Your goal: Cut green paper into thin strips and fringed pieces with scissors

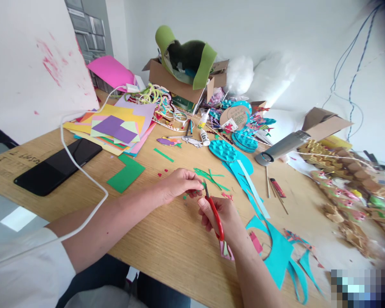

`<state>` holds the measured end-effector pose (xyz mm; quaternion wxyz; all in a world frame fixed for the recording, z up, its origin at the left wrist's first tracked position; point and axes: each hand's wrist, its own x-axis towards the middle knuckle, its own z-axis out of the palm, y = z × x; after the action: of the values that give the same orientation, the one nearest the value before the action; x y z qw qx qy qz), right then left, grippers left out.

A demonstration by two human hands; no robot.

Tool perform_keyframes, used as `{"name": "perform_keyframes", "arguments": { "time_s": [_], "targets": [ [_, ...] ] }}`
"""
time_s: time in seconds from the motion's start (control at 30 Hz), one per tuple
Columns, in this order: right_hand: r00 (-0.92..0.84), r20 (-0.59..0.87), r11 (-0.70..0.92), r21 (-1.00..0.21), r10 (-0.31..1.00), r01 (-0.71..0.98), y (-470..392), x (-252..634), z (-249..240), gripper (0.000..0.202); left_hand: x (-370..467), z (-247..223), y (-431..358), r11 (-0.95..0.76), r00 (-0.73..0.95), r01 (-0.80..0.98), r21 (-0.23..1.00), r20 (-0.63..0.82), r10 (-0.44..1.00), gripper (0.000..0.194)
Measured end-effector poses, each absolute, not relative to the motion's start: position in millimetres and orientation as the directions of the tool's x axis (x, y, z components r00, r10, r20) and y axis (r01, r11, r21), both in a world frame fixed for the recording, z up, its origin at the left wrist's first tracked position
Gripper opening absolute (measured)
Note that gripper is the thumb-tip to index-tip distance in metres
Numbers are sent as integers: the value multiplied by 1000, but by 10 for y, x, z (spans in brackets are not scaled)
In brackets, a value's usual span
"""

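Observation:
My right hand (223, 216) is closed round the red-handled scissors (217, 218), whose blades point up and away. My left hand (184, 184) pinches a small green piece (203, 185) right at the blade tips. Just beyond my hands lie thin green strips (211, 177). Left of them are tiny red pieces (159, 175) and a larger green sheet (125, 173). A single green strip (163, 155) lies farther back.
A black phone (57, 167) and stacked coloured sheets (115, 128) lie left, with a white cable (98, 184) crossing my left arm. Teal scraps (277, 252), a grey cylinder (282, 147) and egg-carton crafts (346, 192) are right. Behind stands a cardboard box (167, 81).

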<state>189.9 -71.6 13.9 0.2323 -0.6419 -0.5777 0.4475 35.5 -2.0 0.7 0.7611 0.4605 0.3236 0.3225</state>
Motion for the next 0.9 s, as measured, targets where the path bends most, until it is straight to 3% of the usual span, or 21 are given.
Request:
{"name": "perform_keyframes", "arguments": {
  "time_s": [0.23, 0.67, 0.9],
  "targets": [
    [-71, -291, -204, -804, 954, 558, -708, 1912, 117, 52, 354, 8, -13, 297, 609, -143, 944, -153, 778, 11],
    [-59, -320, -241, -811, 946, 532, -717, 1890, 146, 53, 362, 9, -20, 339, 536, -190, 922, -192, 822, 7],
    [-71, -293, -198, -785, 953, 587, -710, 1907, 110, 53, 361, 32, -21, 302, 536, -116, 946, -196, 821, 4]
  ]
}}
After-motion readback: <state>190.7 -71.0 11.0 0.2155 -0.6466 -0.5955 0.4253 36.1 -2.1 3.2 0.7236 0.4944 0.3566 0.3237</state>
